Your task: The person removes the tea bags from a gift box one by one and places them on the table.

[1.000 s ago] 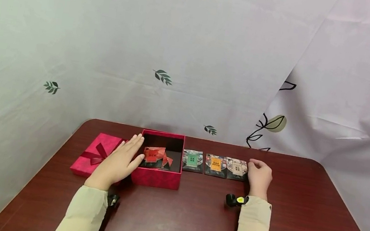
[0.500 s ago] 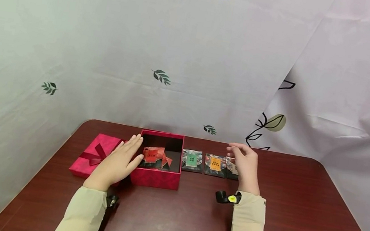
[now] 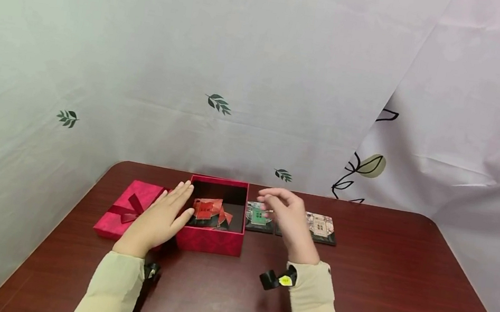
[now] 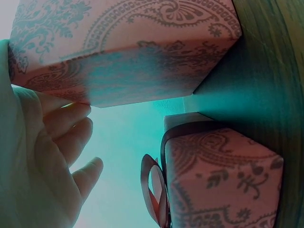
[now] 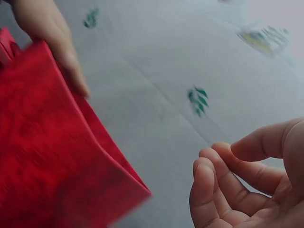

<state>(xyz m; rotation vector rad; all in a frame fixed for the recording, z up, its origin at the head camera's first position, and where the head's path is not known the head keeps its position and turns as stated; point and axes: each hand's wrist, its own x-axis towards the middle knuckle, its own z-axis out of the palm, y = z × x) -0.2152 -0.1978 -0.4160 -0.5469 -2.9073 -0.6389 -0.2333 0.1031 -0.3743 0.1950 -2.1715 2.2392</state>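
Note:
My left hand (image 3: 157, 225), fingers straight, rests along the left edge of an open red gift box (image 3: 211, 241). Inside the box lie dark sachets with red labels, such as the red-label sachet (image 3: 206, 210). My right hand (image 3: 289, 224) hovers over the row of sachets right of the box, fingers loosely bent, and the right wrist view shows nothing between them. Its fingertips overlap the green-label sachet (image 3: 256, 221) in the head view. A beige-label sachet (image 3: 320, 228) lies right of the hand. The sachet between those two is mostly hidden behind the hand.
The box's red lid (image 3: 141, 194), with a dark ribbon bow (image 3: 127, 209), lies left of the box, partly behind the left hand. A white patterned curtain (image 3: 261, 72) hangs behind the brown table (image 3: 220, 296).
My right hand has lifted from beside the beige-label sachet and moved left across the row to the green-label sachet. The left hand stays at the box edge.

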